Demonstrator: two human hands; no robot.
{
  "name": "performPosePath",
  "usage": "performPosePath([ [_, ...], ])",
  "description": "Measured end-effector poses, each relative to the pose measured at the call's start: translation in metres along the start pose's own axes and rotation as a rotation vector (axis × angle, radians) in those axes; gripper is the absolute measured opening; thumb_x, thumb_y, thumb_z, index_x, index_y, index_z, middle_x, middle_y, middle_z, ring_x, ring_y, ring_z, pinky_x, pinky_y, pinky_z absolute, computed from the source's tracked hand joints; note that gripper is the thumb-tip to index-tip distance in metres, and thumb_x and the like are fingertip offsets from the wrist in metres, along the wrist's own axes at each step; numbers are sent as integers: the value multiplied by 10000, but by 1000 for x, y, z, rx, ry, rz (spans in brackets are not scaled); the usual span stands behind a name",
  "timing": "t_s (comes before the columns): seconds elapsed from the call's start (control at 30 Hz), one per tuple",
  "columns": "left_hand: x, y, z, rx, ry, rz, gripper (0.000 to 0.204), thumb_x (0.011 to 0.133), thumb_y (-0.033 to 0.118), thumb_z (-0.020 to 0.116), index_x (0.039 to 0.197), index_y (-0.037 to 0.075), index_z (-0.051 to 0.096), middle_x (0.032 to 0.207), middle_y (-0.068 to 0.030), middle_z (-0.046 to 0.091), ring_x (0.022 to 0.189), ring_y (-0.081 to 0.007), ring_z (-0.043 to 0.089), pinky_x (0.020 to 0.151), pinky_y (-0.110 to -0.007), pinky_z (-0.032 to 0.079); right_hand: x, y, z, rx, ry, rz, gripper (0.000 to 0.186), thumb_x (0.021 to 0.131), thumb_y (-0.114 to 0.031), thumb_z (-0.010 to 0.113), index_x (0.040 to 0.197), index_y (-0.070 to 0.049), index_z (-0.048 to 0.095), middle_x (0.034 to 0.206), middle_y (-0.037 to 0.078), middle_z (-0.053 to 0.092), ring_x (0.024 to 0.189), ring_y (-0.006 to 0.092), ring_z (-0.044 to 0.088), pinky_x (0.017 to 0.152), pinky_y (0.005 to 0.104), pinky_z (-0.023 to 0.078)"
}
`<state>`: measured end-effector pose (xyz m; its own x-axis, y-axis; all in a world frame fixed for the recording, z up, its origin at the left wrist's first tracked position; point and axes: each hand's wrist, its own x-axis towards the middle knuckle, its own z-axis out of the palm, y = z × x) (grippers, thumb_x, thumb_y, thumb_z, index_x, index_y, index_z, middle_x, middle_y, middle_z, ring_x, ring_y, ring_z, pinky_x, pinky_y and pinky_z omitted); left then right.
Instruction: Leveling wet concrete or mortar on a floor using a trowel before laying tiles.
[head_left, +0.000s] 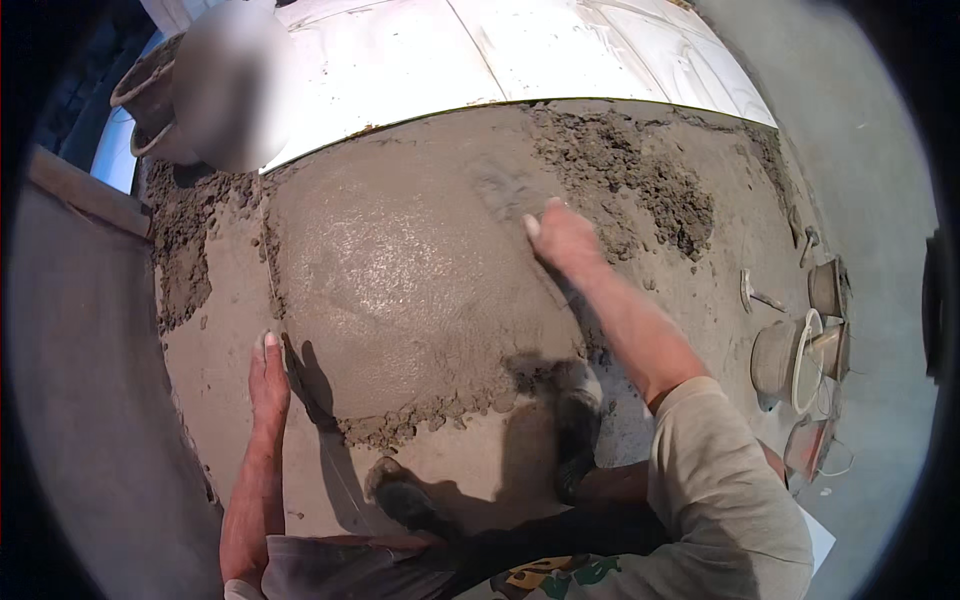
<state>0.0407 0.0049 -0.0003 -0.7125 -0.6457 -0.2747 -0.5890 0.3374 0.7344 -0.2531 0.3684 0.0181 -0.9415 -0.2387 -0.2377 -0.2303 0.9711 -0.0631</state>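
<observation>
A wet, smoothed bed of grey mortar (385,260) covers the middle of the floor, shining where light hits it. My right hand (567,238) grips a trowel (554,284), whose long thin blade lies along the right part of this bed; motion blurs its far end, and the handle is hidden in my fist. At the bed's left edge hovers my left hand (268,378), fingers stretched out, with nothing visible in it. A thin string (265,235) runs beside that edge. Crumbly loose mortar (625,170) lies heaped beyond my right hand.
Large white tiles (400,55) border the far side. Buckets (152,90) at the far left are partly covered by a blurred patch. On the right are a mallet-like tool (765,293), a white-rimmed bucket (778,360) and a reddish container (805,445). My boots (408,500) stand near the bed's front edge.
</observation>
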Motion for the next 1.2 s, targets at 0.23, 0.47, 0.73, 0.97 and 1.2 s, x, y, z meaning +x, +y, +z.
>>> performPosePath([
  [0.23,7,7,4,-15,5,64,630,990,465,373,1327,-62,448,1330,-227,491,1265,-304,440,1068,-373,312,-10,173,-43,-95,38,259,531,907,-449,499,1055,58,556,1009,282,633,990,410,610,852,479,487],
  [0.47,18,24,19,-22,13,132,629,993,469,363,1314,-64,456,1311,-220,502,1237,-298,460,1046,-362,330,-89,208,-110,-161,-90,248,539,910,-446,502,1090,60,536,1011,297,619,1002,419,595,848,485,472],
  [0.73,5,48,28,31,83,120,606,994,439,376,1314,-70,453,1313,-226,497,1253,-304,447,1061,-367,316,-85,128,-13,-21,-110,-155,469,915,-469,505,970,-4,477,864,252,627,800,426,617,696,498,490],
  [0.97,-3,3,11,41,42,-133,682,973,491,390,1352,-75,409,1362,-233,443,1285,-322,402,1078,-376,290,5,143,-13,-85,13,-85,422,923,-425,516,968,-11,452,745,208,643,728,395,644,657,480,506],
  [1.2,14,46,30,33,73,38,628,994,446,372,1317,-88,444,1344,-250,468,1269,-327,429,1066,-383,307,41,144,-28,-124,5,-66,440,925,-421,525,981,13,480,766,193,663,727,368,662,662,458,526],
])
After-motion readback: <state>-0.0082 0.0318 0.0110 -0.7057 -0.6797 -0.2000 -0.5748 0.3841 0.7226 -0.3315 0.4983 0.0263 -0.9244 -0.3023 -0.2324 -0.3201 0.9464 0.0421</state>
